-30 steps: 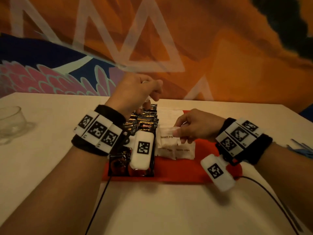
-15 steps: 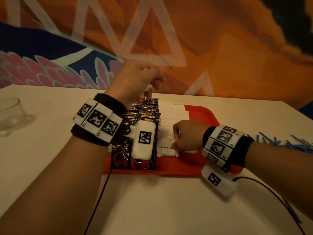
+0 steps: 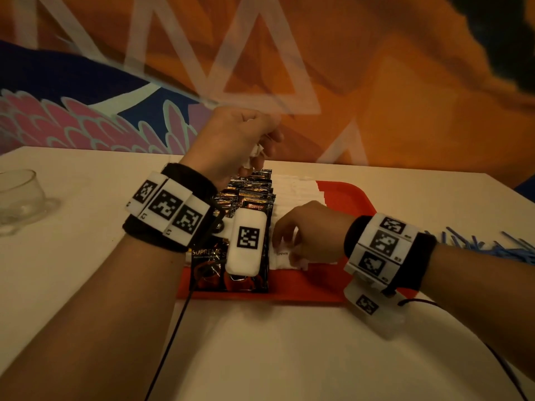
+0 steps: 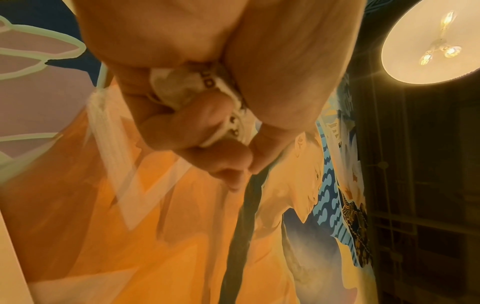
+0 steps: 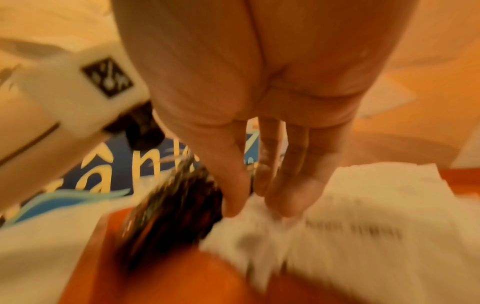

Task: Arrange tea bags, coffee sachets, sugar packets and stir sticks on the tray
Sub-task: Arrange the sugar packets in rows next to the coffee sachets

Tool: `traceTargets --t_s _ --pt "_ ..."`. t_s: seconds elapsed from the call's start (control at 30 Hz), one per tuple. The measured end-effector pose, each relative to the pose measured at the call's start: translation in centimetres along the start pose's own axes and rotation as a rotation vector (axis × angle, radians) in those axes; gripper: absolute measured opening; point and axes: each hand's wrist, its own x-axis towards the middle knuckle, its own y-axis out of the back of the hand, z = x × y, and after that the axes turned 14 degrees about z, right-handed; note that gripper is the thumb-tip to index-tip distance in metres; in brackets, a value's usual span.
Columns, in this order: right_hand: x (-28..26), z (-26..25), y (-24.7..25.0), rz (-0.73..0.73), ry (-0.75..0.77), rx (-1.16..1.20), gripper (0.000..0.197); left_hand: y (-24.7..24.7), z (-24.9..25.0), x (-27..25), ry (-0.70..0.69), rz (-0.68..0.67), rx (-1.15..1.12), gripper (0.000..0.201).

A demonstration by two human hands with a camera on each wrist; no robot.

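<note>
A red tray [image 3: 341, 198] lies on the white table. Dark coffee sachets [image 3: 252, 195] stand in a row along its left side, with white sugar packets [image 3: 292, 186] lined up beside them. My left hand [image 3: 240, 140] is raised over the far end of the coffee row and grips a crumpled bunch of white packets [image 4: 207, 82]. My right hand [image 3: 307, 230] is low at the near end of the sugar row. Its thumb and fingers pinch the top edge of a white sugar packet [image 5: 259, 222] that rests on the tray [image 5: 182, 277] next to the coffee sachets [image 5: 171, 197].
Blue stir sticks [image 3: 492, 250] lie scattered on the table right of the tray. A low glass cup [image 3: 20, 195] stands at the far left. A painted wall runs behind the table's far edge. Cables trail from both wrists over the near table.
My right hand has come down and toward me with its sugar packet, from above the row to its near end on the tray. The left hand stays raised with its packets.
</note>
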Motion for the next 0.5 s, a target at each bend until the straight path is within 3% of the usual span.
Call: traceTargets --t_s 0.13,0.33,0.4,0.5 --pt "-0.1 0.1 3.3 0.206 0.021 0.088 0.021 -0.3 -0.1 0.1 0.093 -0.031 -0.103 0.042" --pt "0.4 -0.1 6.0 0.788 0.063 0.563 0.005 -0.6 -0.5 0.2 0.156 -0.046 -0.200 0.051" --pt "0.7 -0.2 6.0 0.870 0.081 0.643 0.004 -0.6 -0.6 0.2 0.163 -0.059 -0.206 0.052" --pt "1.3 0.0 5.5 0.879 0.080 0.714 0.011 -0.8 -0.5 -0.1 0.160 -0.113 -0.190 0.055"
